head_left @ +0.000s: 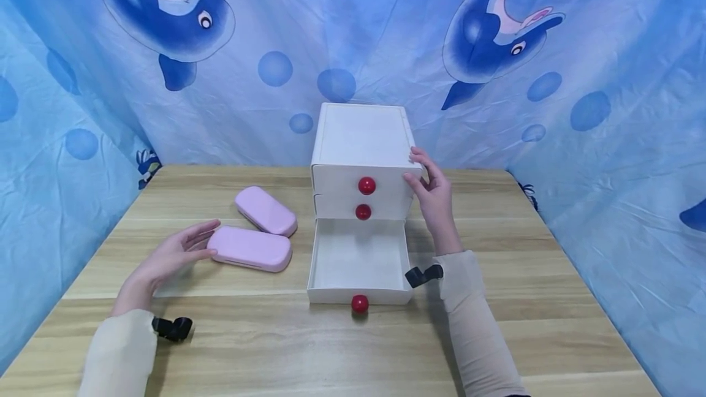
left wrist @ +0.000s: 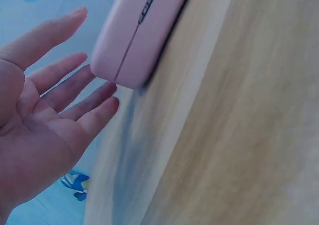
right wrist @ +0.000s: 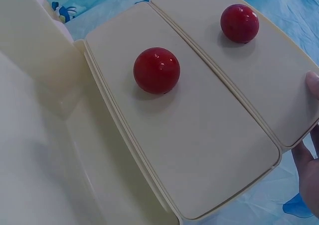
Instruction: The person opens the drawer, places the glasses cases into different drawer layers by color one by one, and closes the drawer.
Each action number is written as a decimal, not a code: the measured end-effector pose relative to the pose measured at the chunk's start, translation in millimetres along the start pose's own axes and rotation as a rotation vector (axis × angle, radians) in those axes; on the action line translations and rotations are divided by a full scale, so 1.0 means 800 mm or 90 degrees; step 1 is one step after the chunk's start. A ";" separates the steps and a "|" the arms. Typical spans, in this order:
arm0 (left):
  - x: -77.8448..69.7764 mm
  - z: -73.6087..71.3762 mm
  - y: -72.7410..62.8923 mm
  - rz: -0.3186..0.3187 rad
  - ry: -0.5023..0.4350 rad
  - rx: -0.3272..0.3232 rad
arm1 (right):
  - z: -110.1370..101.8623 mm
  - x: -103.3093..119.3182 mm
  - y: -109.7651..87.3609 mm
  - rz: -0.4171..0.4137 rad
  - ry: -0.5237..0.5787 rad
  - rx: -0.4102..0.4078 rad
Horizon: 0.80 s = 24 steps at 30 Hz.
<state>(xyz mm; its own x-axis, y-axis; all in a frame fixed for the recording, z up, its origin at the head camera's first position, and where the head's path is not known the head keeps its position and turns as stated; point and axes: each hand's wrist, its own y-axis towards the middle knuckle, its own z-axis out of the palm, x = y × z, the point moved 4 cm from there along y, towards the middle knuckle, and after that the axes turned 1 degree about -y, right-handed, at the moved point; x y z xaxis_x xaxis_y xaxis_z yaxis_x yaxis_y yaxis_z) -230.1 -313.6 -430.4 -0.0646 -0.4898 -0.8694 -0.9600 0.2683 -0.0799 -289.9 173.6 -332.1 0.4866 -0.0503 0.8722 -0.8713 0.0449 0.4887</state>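
A white drawer cabinet (head_left: 362, 136) with red knobs stands at the back middle, its bottom drawer (head_left: 361, 256) pulled out with nothing in it. My right hand (head_left: 437, 201) holds the cabinet's upper right front edge, thumb on the front face and fingers along the side. To the left lie two lilac hard cases (head_left: 250, 249), like glasses cases; the farther case (head_left: 266, 210) sits at a slant behind the nearer one. My left hand (head_left: 168, 257) is spread with its fingertips right at the nearer case's left end. In the left wrist view that case (left wrist: 132, 41) shows a seam and a dark hinge.
The wooden table (head_left: 248, 348) runs up to a blue dolphin-print cloth (head_left: 386, 35) at the back and sides. The pulled-out drawer juts toward me, between my two arms. A small black camera (head_left: 172, 328) sits on each wrist.
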 end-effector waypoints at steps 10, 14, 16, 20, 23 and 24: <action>0.010 0.002 0.017 -0.002 -0.003 0.058 | 0.000 0.000 0.001 -0.003 0.014 -0.001; 0.013 0.003 0.017 -0.007 0.002 0.063 | 0.001 0.001 0.001 -0.005 0.010 0.000; 0.014 0.004 0.018 -0.006 0.004 0.064 | 0.001 0.001 0.001 -0.005 0.009 0.000; 0.015 0.006 0.019 0.002 0.027 0.053 | 0.000 0.001 0.001 -0.002 0.008 -0.001; 0.016 0.005 0.019 -0.001 0.059 0.035 | 0.000 0.000 0.000 -0.002 0.007 -0.002; 0.016 0.004 0.019 0.000 0.072 0.027 | 0.000 0.000 0.000 -0.002 0.006 -0.002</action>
<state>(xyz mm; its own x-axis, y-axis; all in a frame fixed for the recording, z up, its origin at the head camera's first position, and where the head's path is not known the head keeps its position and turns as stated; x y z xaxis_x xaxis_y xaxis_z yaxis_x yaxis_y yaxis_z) -244.3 -313.2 -444.1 -0.0979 -0.5796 -0.8090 -0.9477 0.3025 -0.1020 -289.7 173.8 -331.8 0.4898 -0.0403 0.8709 -0.8697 0.0475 0.4913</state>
